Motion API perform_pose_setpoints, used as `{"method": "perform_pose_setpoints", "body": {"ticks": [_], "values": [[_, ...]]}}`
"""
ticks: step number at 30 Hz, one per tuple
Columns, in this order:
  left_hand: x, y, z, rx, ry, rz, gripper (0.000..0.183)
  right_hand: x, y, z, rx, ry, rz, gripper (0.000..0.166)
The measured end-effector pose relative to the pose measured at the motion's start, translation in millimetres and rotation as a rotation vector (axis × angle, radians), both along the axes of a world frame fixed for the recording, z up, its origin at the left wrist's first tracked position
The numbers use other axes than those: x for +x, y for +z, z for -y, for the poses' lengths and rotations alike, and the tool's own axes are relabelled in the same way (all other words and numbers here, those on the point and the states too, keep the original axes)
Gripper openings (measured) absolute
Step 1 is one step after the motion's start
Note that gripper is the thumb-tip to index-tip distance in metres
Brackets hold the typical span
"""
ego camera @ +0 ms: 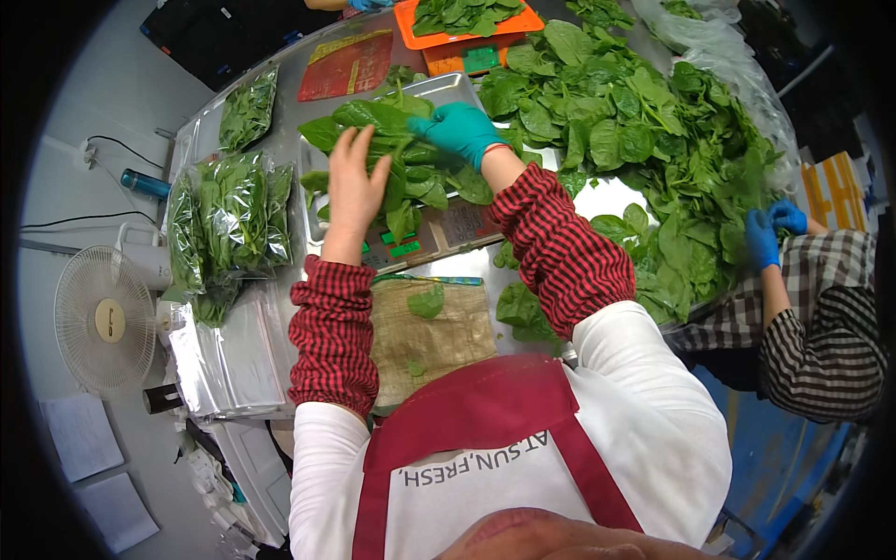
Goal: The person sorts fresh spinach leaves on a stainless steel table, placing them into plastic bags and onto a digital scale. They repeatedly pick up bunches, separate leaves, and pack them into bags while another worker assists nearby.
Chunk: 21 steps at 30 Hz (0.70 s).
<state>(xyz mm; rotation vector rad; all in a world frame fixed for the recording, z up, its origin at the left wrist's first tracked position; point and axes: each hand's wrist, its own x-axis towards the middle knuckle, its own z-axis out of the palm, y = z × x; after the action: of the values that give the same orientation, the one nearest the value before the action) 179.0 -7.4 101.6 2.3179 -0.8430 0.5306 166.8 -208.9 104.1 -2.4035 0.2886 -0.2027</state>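
A pile of leafy greens, like Malabar spinach, rests in a metal tray on a digital scale with a lit green display. Bare, my left hand holds the near left side of the pile, its fingers over the leaves. My right hand, in a teal glove, grips leaves at the right side, its thumb toward the pile's middle. Leaves partly hide the fingertips of both hands. Below the scale lies a brownish cloth bearing a loose leaf.
Loose greens heap on the right, where a co-worker's blue-gloved hands touch them. Filled clear bags and flat plastic bags lie left, near a fan. Behind stands an orange scale with an orange tray of leaves.
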Motion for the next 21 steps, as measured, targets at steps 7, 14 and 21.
{"method": "perform_pose_setpoints", "body": {"ticks": [7,14,21], "values": [[-10.5,-24.0,6.8,-0.025,0.022,-0.043,0.046,-16.1,-14.2,-10.9,0.634,-0.078,0.574,0.021],[-7.4,-27.4,2.6,0.051,0.051,-0.027,0.042,-51.9,-21.0,7.0,1.081,-0.219,0.757,0.012],[-38.9,13.9,17.6,-0.08,-0.036,0.276,0.054,-99.5,-14.9,16.2,1.185,-0.153,0.727,0.012]]}}
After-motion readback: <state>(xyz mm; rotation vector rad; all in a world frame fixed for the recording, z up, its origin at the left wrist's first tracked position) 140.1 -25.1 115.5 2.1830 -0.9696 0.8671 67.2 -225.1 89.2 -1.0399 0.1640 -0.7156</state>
